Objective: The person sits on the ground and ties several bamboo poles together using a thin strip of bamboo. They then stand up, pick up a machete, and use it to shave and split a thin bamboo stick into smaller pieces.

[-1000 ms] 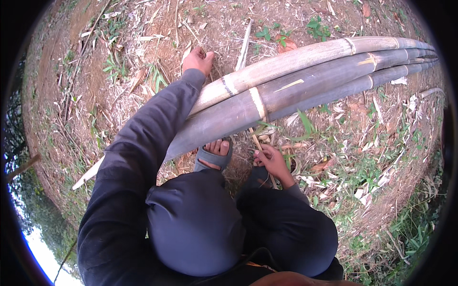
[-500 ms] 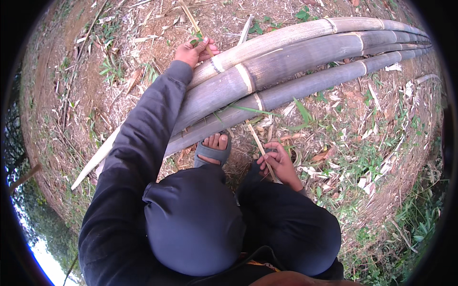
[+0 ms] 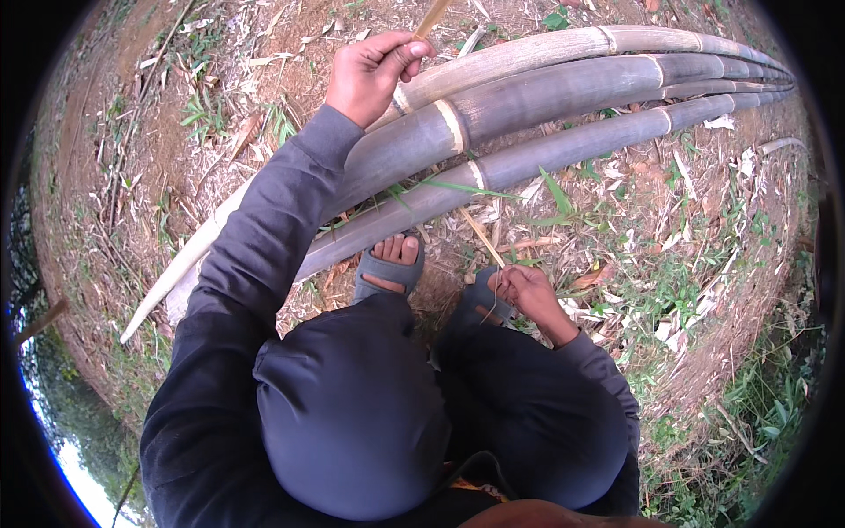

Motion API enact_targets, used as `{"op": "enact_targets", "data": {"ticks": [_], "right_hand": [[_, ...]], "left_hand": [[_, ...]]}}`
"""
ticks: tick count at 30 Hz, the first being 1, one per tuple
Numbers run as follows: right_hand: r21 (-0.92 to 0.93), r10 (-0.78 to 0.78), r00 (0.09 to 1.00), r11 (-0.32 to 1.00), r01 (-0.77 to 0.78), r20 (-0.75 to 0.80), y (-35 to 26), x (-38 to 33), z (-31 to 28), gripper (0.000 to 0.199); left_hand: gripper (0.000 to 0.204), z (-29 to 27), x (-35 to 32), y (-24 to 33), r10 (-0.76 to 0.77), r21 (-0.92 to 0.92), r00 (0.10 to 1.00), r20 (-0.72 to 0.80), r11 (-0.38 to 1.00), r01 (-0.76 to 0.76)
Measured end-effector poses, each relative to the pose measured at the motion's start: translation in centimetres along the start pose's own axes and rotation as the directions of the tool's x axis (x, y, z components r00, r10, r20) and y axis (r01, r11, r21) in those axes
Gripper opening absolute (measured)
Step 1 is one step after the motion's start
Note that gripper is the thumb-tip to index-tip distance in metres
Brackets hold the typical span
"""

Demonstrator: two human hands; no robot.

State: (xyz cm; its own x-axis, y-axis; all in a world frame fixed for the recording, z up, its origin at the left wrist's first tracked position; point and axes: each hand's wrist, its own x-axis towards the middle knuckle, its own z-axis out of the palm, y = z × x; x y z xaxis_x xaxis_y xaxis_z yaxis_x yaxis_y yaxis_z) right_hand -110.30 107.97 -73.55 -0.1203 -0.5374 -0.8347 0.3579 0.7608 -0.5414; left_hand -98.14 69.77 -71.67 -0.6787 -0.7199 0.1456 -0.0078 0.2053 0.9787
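Several long grey-brown bamboo poles [image 3: 563, 88] lie side by side on the ground in front of me. Beyond their far side, my left hand [image 3: 377, 77] pinches a flat tan bamboo strip [image 3: 430, 19] between thumb and fingers, and it runs out of the top of the view. On the near side, by my right foot, my right hand [image 3: 532, 301] is closed on a thin tan strip end [image 3: 481, 234], which slants toward the poles. Whether both hands hold one strip passing under the poles is hidden.
Pale, tapered bamboo ends [image 3: 167, 286] stick out at the left. Grass blades [image 3: 471, 188] lie across the nearest pole. My sandalled left foot [image 3: 387, 268] is close to the poles. Dry leaves and chips litter the soil, with green plants [image 3: 775, 422] at lower right.
My left hand has risen, looking larger, and lifted its strip end off the ground. My right hand has shifted slightly right and closed more tightly on its end.
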Motion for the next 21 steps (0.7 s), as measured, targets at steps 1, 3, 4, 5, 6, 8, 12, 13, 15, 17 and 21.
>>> {"op": "enact_targets", "data": {"ticks": [1, 3, 4, 5, 6, 8, 12, 13, 15, 17, 21], "right_hand": [[-0.097, -0.052, 0.998, 0.994, 0.049, -0.026, -0.9, 0.0, 0.2, 0.025], [-0.283, -0.160, 0.985, 0.949, 0.135, -0.067, -5.1, -0.5, 1.7, 0.025], [-0.279, -0.226, 0.971, 0.940, 0.198, -0.072, -5.9, -0.2, 2.3, 0.028], [-0.347, -0.315, 0.948, 0.894, 0.282, -0.043, -6.6, 0.4, 2.7, 0.028], [-0.413, -0.398, 0.917, 0.837, 0.360, -0.006, -7.2, 1.0, 2.9, 0.029], [-0.465, -0.475, 0.879, 0.769, 0.438, 0.043, -9.4, 1.1, 4.4, 0.030], [-0.397, -0.444, 0.895, 0.816, 0.420, 0.034, -13.1, 1.2, 6.8, 0.030], [-0.367, -0.422, 0.906, 0.840, 0.401, 0.023, -13.1, 1.6, 6.9, 0.030], [-0.232, -0.294, 0.954, 0.926, 0.299, 0.057, -13.7, 2.7, 6.2, 0.027], [-0.167, -0.166, 0.975, 0.968, 0.190, 0.145, -15.7, 3.9, 4.9, 0.028], [-0.029, -0.036, 0.968, 0.999, 0.045, 0.250, -18.6, 3.9, 3.7, 0.039]], "left_hand": [[0.014, 0.5, -1.0, 0.4, -0.008, 0.061, 0.999, 0.047, 0.998, 0.005], [0.011, 1.0, -3.1, 2.0, 0.049, 0.209, 0.998, 0.045, 0.976, -0.058], [0.010, 1.2, -3.8, 2.8, 0.082, 0.277, 0.995, 0.049, 0.957, -0.092], [0.010, 1.2, -4.3, 2.8, 0.130, 0.283, 0.989, 0.073, 0.948, -0.145], [0.011, 1.2, -4.8, 2.6, 0.176, 0.289, 0.980, 0.094, 0.937, -0.196], [0.018, 1.1, -5.6, 3.0, 0.260, 0.331, 0.957, 0.132, 0.898, -0.290], [0.025, 1.4, -7.1, 4.3, 0.304, 0.324, 0.932, 0.195, 0.877, -0.354], [0.027, 1.8, -7.2, 4.6, 0.324, 0.320, 0.918, 0.231, 0.865, -0.386], [0.032, 2.5, -7.8, 5.1, 0.347, 0.307, 0.886, 0.309, 0.845, -0.438], [0.031, 2.7, -8.2, 5.2, 0.358, 0.289, 0.868, 0.344, 0.839, -0.461], [0.027, 2.5, -9.5, 3.6, 0.353, 0.344, 0.823, 0.444, 0.781, -0.521]]}}
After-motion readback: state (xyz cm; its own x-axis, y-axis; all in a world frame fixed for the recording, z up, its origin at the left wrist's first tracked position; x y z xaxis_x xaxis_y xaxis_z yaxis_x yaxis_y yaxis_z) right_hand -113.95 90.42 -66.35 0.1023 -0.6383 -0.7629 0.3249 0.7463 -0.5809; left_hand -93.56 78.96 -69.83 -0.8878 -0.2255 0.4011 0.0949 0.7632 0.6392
